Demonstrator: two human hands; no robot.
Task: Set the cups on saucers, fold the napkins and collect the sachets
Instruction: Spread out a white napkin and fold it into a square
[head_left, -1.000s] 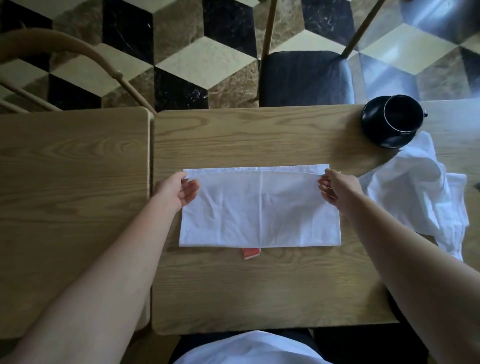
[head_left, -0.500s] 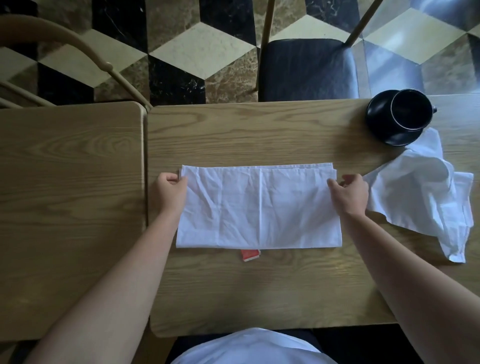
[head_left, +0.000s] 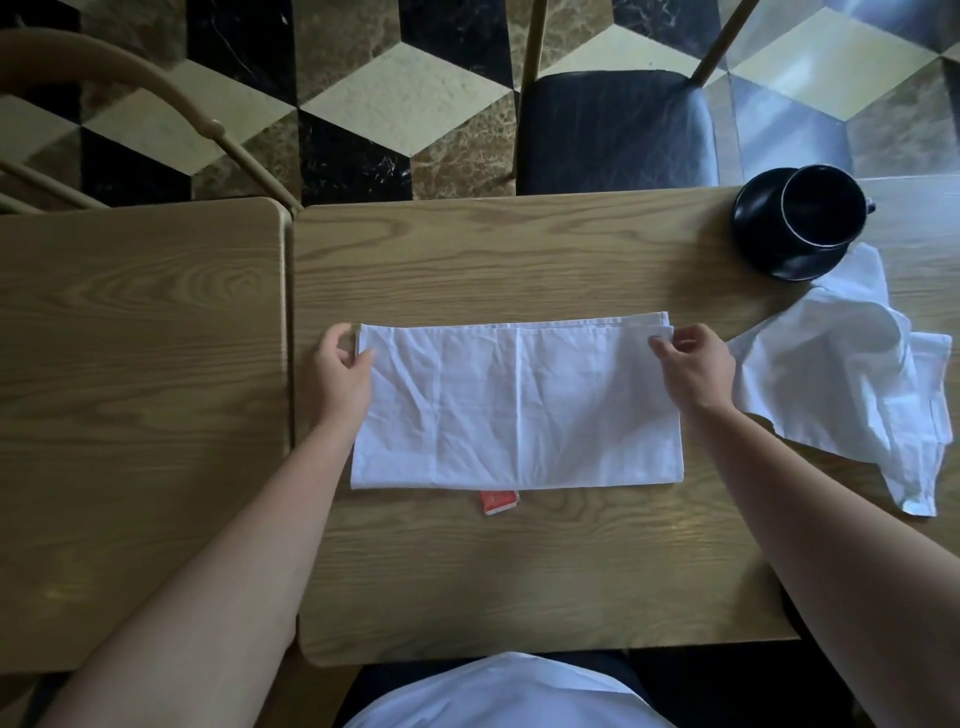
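At frame centre, a half-folded white napkin (head_left: 519, 405) lies on the table (head_left: 519, 566). The right hand (head_left: 696, 369) now pinches its upper right corner; the left hand (head_left: 340, 371), fingers loosely curled, steadies the left edge, ready for another fold.

Two oak-grain tables (head_left: 140, 415) stand edge to edge on a cube-patterned marble floor (head_left: 415, 98); a dark-cushioned chair (head_left: 613, 130) faces them, another, perhaps bentwood (head_left: 130, 83), at left
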